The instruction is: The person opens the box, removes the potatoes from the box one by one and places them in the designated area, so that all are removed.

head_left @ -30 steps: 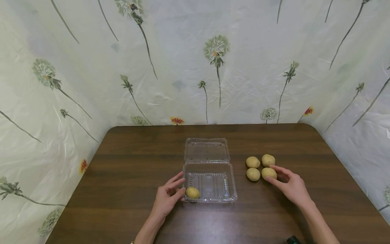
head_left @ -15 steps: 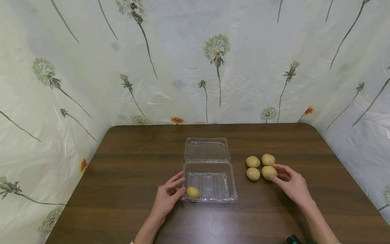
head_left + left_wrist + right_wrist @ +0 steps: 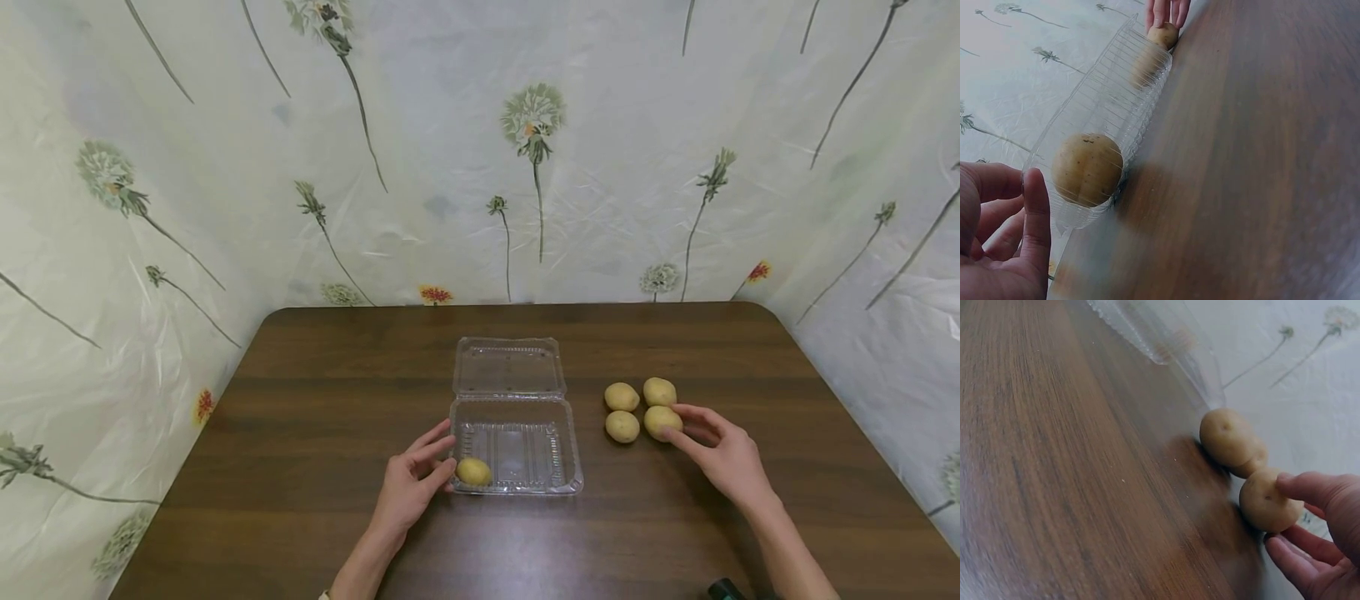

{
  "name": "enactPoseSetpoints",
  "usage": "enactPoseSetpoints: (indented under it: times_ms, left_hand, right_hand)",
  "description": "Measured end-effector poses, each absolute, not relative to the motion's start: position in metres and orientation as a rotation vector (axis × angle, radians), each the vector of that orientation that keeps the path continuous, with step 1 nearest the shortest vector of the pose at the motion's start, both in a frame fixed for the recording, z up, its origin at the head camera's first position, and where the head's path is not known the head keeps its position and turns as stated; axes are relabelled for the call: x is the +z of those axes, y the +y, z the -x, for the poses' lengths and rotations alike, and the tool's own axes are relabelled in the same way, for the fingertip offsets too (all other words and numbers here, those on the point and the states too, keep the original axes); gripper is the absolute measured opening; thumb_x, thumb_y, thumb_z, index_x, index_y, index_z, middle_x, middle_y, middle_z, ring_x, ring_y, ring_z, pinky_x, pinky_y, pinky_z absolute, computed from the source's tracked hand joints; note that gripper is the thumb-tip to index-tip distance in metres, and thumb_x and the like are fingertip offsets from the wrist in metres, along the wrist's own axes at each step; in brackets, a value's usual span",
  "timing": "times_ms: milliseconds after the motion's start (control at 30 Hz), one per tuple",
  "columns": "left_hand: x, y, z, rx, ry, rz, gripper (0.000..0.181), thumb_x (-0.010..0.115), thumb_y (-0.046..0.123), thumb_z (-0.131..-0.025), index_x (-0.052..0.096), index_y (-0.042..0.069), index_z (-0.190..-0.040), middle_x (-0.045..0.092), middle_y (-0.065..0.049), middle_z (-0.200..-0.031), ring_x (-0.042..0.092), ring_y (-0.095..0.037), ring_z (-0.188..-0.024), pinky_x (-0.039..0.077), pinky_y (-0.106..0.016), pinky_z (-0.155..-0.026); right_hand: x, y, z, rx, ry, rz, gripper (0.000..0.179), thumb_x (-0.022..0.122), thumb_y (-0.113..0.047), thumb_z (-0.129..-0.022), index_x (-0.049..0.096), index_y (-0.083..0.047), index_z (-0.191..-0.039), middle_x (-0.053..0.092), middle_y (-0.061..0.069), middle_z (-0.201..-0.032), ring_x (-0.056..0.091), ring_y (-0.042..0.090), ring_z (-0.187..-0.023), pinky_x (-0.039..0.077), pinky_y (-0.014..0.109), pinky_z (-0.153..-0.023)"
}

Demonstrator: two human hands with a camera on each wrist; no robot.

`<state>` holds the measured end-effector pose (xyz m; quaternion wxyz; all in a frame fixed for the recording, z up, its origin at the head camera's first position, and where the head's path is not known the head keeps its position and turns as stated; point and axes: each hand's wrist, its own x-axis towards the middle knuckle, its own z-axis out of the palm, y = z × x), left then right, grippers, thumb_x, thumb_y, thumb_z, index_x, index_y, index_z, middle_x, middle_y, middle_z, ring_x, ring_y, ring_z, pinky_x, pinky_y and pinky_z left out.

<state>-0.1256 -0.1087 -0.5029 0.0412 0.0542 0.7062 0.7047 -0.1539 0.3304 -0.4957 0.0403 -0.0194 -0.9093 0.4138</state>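
Note:
A clear plastic clamshell container lies on the table with its lid folded back. Inside, at the near left corner, sits one potato; through the clear wall it shows large in the left wrist view. My left hand pinches the container's left rim between thumb and fingers. To the right, my right hand grips the near right potato of a small group, thumb on one side and fingers on the other. Two potatoes stand left of it, and another potato just behind it.
The dark wooden table runs back to a wall covered with dandelion-print sheeting. The open lid extends toward the back. A small black object shows at the bottom edge near my right forearm.
My right thumb and fingers have closed in on the near right potato, which has shifted very slightly. My left hand and the container have stayed in place.

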Motion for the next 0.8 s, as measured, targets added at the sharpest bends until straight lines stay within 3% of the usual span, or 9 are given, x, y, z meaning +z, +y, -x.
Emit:
enactPoseSetpoints:
  times_ms: [533,800]
  left_hand:
    - [-0.503,-0.109,0.128,2.154,2.174,-0.16,0.037,0.069,0.002,-0.09,0.063,-0.004,-0.125,0.05,-0.003,-0.144,0.06,-0.012,-0.072,0.056,-0.024,-0.066]
    - [-0.504,-0.109,0.127,2.146,2.172,-0.152,0.037,0.069,0.002,-0.09,0.063,-0.005,-0.126,0.049,-0.004,-0.145,0.06,-0.012,-0.073,0.056,-0.023,-0.065]
  right_hand:
    - [-0.49,0.338,0.143,1.306,-2.741,0.085,0.051,0.068,-0.044,-0.091,0.06,-0.014,-0.131,0.067,0.008,-0.122,0.053,-0.012,-0.103,0.04,0.012,-0.074]
    - [-0.493,0.338,0.131,1.332,-2.768,0.136,0.05,0.066,-0.046,-0.091,0.061,-0.014,-0.13,0.066,0.001,-0.12,0.054,-0.016,-0.093,0.049,0.015,-0.068]
